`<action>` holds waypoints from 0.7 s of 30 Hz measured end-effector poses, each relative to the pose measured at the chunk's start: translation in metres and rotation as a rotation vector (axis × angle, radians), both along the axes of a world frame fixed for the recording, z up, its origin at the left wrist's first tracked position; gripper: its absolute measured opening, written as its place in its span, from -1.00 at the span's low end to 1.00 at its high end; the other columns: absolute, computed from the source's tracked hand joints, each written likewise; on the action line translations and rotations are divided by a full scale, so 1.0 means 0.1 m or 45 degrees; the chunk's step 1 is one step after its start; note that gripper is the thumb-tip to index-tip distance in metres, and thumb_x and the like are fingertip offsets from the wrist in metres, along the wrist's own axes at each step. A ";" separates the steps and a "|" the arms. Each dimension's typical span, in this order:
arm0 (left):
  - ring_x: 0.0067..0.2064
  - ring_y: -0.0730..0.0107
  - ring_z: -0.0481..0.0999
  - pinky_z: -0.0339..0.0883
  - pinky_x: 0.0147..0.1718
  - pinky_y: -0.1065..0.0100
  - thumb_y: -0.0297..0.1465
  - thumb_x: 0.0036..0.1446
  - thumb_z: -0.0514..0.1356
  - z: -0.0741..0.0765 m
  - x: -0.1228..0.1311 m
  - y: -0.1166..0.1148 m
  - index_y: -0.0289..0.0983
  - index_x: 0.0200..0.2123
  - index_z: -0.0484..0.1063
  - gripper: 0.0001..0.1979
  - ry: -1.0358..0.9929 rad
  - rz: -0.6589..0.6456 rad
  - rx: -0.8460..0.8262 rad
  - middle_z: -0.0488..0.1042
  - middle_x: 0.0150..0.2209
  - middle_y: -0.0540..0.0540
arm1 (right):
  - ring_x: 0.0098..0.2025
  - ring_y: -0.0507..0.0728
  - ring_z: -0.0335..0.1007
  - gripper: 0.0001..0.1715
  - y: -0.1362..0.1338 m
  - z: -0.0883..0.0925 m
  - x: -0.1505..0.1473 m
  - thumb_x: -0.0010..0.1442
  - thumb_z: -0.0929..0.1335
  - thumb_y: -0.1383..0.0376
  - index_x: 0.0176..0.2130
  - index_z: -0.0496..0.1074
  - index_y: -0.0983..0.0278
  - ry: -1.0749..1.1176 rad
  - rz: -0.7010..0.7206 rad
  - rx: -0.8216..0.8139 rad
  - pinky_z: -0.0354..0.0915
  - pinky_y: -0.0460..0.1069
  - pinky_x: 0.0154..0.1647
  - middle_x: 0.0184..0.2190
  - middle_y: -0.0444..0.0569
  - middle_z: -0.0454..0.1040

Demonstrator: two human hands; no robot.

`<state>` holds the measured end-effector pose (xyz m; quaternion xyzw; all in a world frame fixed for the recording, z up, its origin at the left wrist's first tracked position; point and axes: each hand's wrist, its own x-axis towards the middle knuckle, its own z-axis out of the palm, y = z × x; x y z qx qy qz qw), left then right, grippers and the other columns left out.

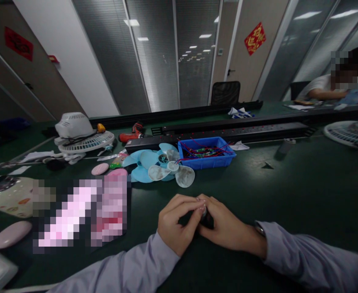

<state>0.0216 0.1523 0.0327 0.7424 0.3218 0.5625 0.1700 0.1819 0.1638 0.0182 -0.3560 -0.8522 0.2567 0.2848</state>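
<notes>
My left hand (177,221) and my right hand (224,224) meet over the dark green table, fingertips touching. Between them sits a small greyish thing (203,212), mostly hidden by the fingers, so its kind does not show. The left thumb and forefinger pinch at it, while the right fingers curl round its far side. Just beyond the hands lie a whitish fan blade (185,176) and light blue fan blades (145,160). A blue plastic bin (206,162) behind them holds small circuit boards with red and black wires.
At left are a white fan (87,142), a cream rounded appliance (12,197), a pink oval object (12,235) and blurred pink items. A red drill (132,133) lies near long black metal strips (227,132). A small cylinder (287,145) stands right; a person (325,87) sits beyond.
</notes>
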 end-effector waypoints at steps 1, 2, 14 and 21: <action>-0.28 0.38 0.56 0.48 -0.29 0.36 -0.59 0.07 0.25 0.00 0.00 0.00 -0.29 -0.27 0.58 -0.83 0.007 0.007 -0.008 0.59 -0.33 -0.11 | -0.22 0.12 0.31 -0.75 0.00 0.00 0.00 0.07 0.32 0.46 -0.22 0.26 0.24 -0.003 -0.005 -0.003 0.23 0.04 -0.21 -0.25 -0.07 0.36; -0.29 0.38 0.56 0.48 -0.29 0.37 -0.59 0.07 0.25 -0.01 0.00 0.00 -0.29 -0.28 0.58 -0.83 0.014 0.012 -0.012 0.59 -0.33 -0.11 | -0.23 0.12 0.31 -0.75 0.00 0.00 0.00 0.06 0.33 0.46 -0.22 0.26 0.24 -0.007 -0.010 -0.004 0.23 0.04 -0.21 -0.25 -0.07 0.36; -0.36 0.39 0.53 0.43 -0.34 0.37 -0.50 0.10 0.21 -0.05 0.03 -0.01 -0.26 -0.33 0.51 -0.92 0.088 0.160 0.014 0.55 -0.40 -0.05 | -0.25 0.13 0.29 -0.73 0.00 -0.01 -0.06 0.02 0.35 0.43 -0.22 0.30 0.26 -0.002 -0.077 -0.010 0.23 0.04 -0.21 -0.28 -0.07 0.35; -0.38 0.39 0.52 0.42 -0.36 0.39 -0.44 0.11 0.19 -0.09 0.04 -0.05 -0.24 -0.34 0.49 -0.93 0.094 0.251 0.076 0.52 -0.43 -0.03 | -0.18 0.17 0.35 -0.67 -0.05 -0.04 -0.09 -0.01 0.37 0.40 -0.18 0.33 0.27 0.048 -0.150 0.037 0.25 0.06 -0.12 -0.21 -0.03 0.41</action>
